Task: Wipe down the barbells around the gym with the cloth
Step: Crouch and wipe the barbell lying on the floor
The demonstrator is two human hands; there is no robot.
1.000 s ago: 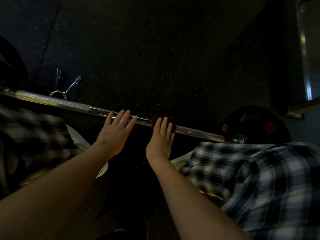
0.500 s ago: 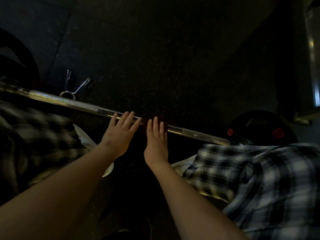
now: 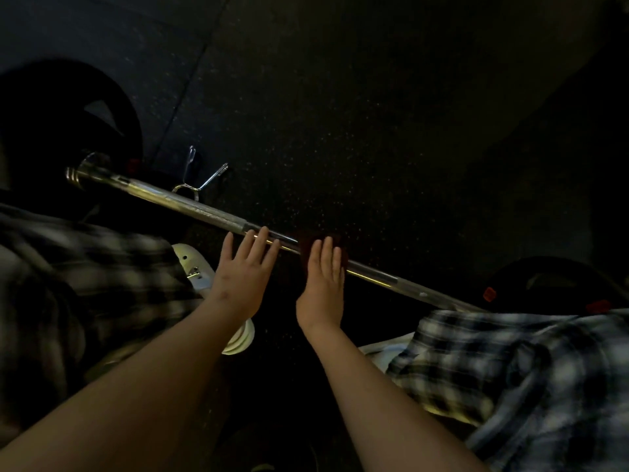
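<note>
From the head camera you look down at the barbell [image 3: 204,211], which lies across the dark speckled floor [image 3: 340,114] from upper left to lower right. Your left hand [image 3: 243,272] reaches to the bar with its fingers [image 3: 262,240] straight and spread, and the tips rest on the steel, gripping nothing. Just to its right, your right hand [image 3: 323,277] lies flat with the fingers [image 3: 326,250] straight and close together. It presses the dark red cloth [image 3: 306,241] onto the bar, so the cloth sits on the shaft near its middle, under your fingertips.

A black weight plate [image 3: 85,107] sits at the bar's left end, and another black plate [image 3: 551,277] with red marks at the right end. A metal spring collar [image 3: 200,183] lies on the floor just behind the bar on the left. Your knees in plaid fabric [image 3: 510,369] frame both sides, with a white shoe [image 3: 190,267] by your left wrist.
</note>
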